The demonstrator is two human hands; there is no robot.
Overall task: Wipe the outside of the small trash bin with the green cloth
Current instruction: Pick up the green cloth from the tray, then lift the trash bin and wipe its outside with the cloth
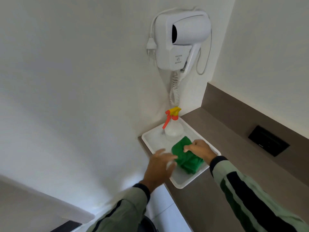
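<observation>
The green cloth (185, 158) lies bunched on a white tray (182, 181) at the left end of a brown counter. My right hand (199, 149) rests on top of the cloth with its fingertips pinching the fabric. My left hand (158, 166) hovers over the tray's left edge, fingers spread, its fingertips at the cloth's left side. A dark rounded shape (148, 225) shows at the bottom edge between my sleeves; I cannot tell whether it is the trash bin.
A clear spray bottle (173, 129) with a red and yellow trigger head stands at the back of the tray. A white wall-mounted hair dryer (182, 39) hangs above, its coiled cord dangling. A black socket panel (268, 140) sits in the counter's backsplash at the right.
</observation>
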